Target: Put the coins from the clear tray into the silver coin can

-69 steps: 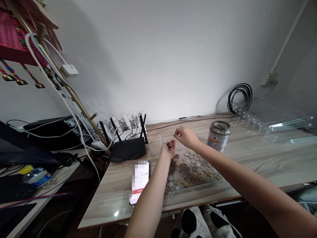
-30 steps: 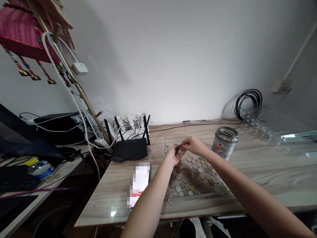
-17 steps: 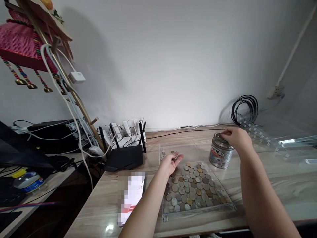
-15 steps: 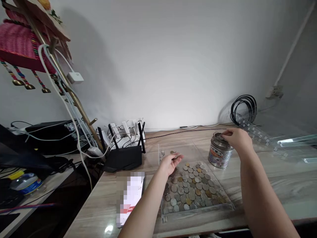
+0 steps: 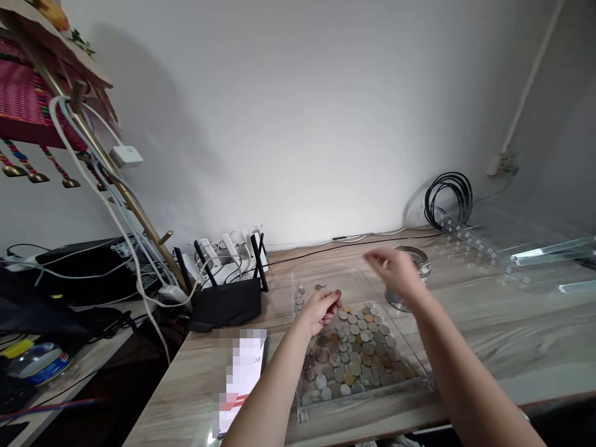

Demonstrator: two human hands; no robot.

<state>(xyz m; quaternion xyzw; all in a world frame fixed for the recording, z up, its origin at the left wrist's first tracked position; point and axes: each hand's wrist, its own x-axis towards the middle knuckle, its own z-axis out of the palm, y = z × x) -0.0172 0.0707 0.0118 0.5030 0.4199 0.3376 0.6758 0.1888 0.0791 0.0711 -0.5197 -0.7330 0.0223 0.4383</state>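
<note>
My left hand (image 5: pixel 322 311) is closed, thumb against curled fingers, above the upper left of a clear acrylic tray (image 5: pixel 305 412). Coins are held in it, mostly hidden by the fingers. Silver and brass-coloured coins (image 5: pixel 355 347) lie spread over the tray's near part, and a few small stacks (image 5: pixel 300 295) stand at its far left. My right hand (image 5: pixel 388 266) hangs in the air left of the tin's mouth, its fingers smeared by motion. Behind that hand and wrist stands a round metal tin (image 5: pixel 421 264), partly hidden, its rim showing.
A phone (image 5: pixel 244 379) lies left of the tray. Behind it sit a black router (image 5: pixel 228 302) and white devices with antennas. At the back right are a coiled black cable (image 5: pixel 448 198) and clear acrylic panels (image 5: pixel 535 254). A pole with hanging cables (image 5: pixel 135 205) rises at left.
My right hand has moved left, off the top of the tin toward my left hand. My left hand has turned, its fingers more curled. The view has shifted slightly.
</note>
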